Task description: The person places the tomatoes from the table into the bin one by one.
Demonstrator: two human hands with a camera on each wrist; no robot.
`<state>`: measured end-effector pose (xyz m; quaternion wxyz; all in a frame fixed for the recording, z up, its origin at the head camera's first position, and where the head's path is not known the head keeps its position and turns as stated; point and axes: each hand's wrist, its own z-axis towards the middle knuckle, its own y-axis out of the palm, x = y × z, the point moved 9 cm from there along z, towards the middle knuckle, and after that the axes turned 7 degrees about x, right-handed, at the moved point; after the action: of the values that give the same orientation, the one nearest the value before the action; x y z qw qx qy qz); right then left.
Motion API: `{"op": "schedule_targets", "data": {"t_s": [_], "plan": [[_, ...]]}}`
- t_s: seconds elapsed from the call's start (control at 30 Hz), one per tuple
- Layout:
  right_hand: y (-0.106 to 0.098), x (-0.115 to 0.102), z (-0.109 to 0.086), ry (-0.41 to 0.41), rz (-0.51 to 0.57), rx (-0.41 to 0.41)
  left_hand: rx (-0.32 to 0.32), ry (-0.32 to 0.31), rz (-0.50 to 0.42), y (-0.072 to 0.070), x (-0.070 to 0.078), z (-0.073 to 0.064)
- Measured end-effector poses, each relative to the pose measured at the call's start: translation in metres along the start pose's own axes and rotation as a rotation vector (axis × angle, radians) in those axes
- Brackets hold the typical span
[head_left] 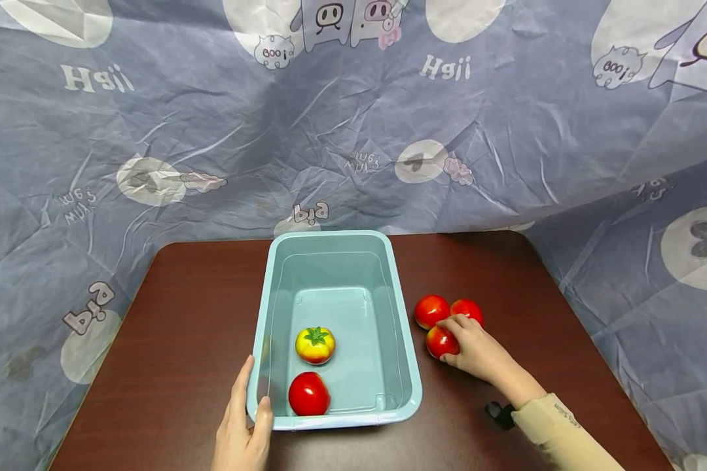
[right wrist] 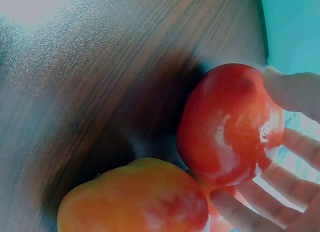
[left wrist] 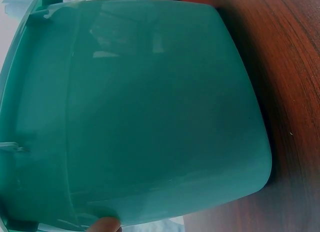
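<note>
At the near-left corner of a pale blue plastic basin (head_left: 412, 386), my left hand (head_left: 244, 425) holds the rim, with thumb and fingers on either side of the corner. A red tomato (head_left: 309, 394) lies at the near end inside, and a yellow-and-red tomato (head_left: 315, 348) with a green leafy top sits beyond it. To the basin's right, my right hand (head_left: 477, 347) grips a red tomato (right wrist: 230, 124), thumb on one side and fingers on the other. Two more tomatoes, one left (head_left: 431, 311) and one right (head_left: 467, 310), lie just behind that one; the fingers partly cover the right one.
Everything stands on a dark brown wooden table (head_left: 200, 327). A small black object (head_left: 499, 415) lies beside the right sleeve. Behind and at the sides hangs a grey-blue printed cloth (head_left: 342, 131), which meets the table's far edge.
</note>
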<state>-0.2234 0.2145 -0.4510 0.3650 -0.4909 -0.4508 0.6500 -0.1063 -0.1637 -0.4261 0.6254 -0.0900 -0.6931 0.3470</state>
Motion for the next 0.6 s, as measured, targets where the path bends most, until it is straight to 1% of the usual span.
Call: {"op": "schedule_targets", "data": {"t_s": [0.3,0.5,0.6], "plan": [[0.0030,-0.0003,-0.0026,0.004,0.008,-0.001,0.015,0.020,0.008,-0.0005,-0.0009,-0.0006],[0.0038,-0.0019,-0.0039,-0.011,0.007,0.013,0.073,0.072,0.001,-0.0043,0.0008,-0.0018],[0.0047,-0.0021,-0.0043,-0.014,0.009,0.017,0.092,0.096,0.004,-0.0052,0.0020,-0.0019]]}}
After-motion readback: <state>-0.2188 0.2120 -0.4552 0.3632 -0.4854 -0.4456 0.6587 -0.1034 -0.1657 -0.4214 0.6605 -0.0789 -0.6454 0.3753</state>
